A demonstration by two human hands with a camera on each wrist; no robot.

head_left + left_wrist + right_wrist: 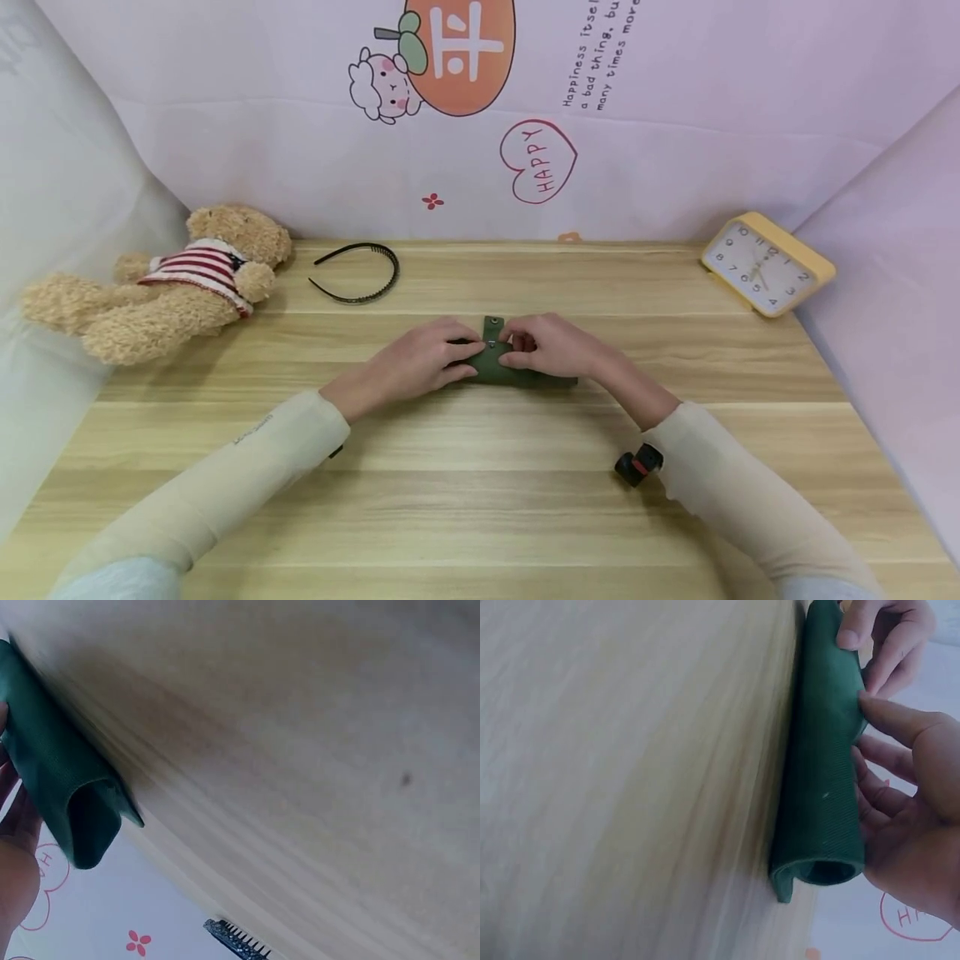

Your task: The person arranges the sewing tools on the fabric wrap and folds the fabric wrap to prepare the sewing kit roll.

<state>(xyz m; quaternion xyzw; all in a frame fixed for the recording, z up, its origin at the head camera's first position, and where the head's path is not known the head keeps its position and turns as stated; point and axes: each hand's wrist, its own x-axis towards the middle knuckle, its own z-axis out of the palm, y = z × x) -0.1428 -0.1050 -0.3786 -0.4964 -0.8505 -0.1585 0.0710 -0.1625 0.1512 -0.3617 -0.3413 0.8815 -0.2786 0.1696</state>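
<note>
A green cloth roll (495,371) lies across the middle of the table, with a short snap strap (493,323) sticking out from its far side. My left hand (435,358) grips the roll left of the strap, thumb on the near side. Just right of the strap, my right hand (551,346) pinches the cloth with thumb and curled fingers. In the right wrist view, the roll (821,765) shows a hollow, coiled end and a loose flap underneath. The roll's other end, also hollow, appears in the left wrist view.
A teddy bear (202,279) in a striped shirt lies at the back left, beside a black toothed headband (395,275). At the back right stands a yellow alarm clock (768,265). A printed white cloth (675,175) hangs behind the table.
</note>
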